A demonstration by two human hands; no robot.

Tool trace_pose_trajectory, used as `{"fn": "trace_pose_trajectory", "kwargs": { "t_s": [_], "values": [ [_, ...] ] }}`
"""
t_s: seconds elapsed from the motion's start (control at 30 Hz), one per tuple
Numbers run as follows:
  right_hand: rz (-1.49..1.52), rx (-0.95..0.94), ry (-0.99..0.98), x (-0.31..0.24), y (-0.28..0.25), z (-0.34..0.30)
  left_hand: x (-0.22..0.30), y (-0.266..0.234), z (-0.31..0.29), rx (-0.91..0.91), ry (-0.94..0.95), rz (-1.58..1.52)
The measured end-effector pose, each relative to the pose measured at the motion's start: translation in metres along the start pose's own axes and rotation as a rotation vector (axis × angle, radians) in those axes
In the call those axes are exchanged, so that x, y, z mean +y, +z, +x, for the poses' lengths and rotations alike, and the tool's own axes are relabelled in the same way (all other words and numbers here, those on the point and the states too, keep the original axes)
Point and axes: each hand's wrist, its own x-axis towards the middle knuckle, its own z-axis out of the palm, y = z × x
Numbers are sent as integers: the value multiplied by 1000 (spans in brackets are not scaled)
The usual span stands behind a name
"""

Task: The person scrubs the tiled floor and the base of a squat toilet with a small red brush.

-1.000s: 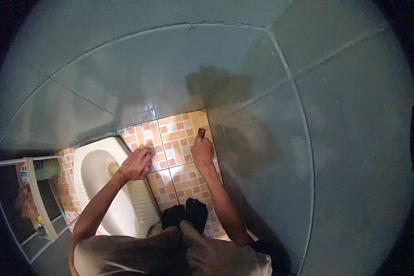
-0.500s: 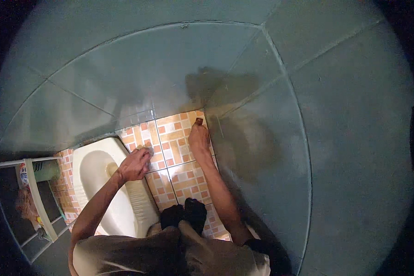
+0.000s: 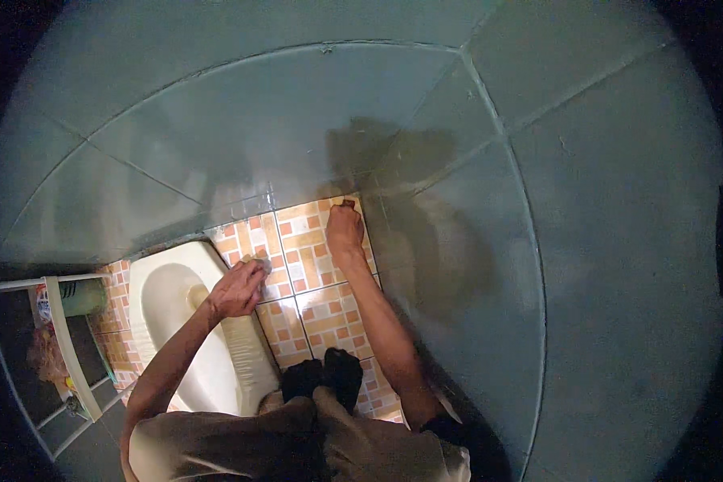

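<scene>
My right hand [image 3: 345, 231] is closed in a fist low over the patterned floor tiles [image 3: 301, 241], close to the corner where the walls meet. A small dark brown piece [image 3: 348, 203] sticks out beyond its knuckles; its kind does not show. Over the right rim of a cream squat toilet [image 3: 154, 277], my left hand [image 3: 239, 289] is curled, with its fingertips turned down toward the tiles. Whatever those fingers hold, if anything, is hidden.
Grey-green tiled walls [image 3: 233, 112] rise ahead and on the right, wet and darkened near the corner. At the left stands a white rack [image 3: 72, 349] with a green container [image 3: 84, 297] and other items. My dark-covered feet [image 3: 321, 377] are beside the toilet.
My right hand has shifted slightly, with the brown piece now a little nearer the far wall. The left hand stays in nearly the same place.
</scene>
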Motion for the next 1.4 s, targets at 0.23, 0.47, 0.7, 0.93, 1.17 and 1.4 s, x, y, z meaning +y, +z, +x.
{"fn": "trace_pose_trajectory", "kwargs": {
  "t_s": [0.23,0.47,0.7,0.93,1.17,1.4],
  "values": [
    [-94,-34,-83,-7,-25,-31,-7,4,-6,9,37,29],
    [7,-100,56,-1,-19,-46,-8,9,-7,-33,2,25],
    [19,-66,79,-6,-11,-17,-4,-1,-6,-69,-21,-35],
    [-3,119,73,-6,11,3,-3,3,0,55,53,-10],
    [74,-59,5,11,22,-12,-8,6,-6,-13,25,-15],
    [109,-34,1,39,1,-64,-1,8,8,-9,26,-24]
  ]
}}
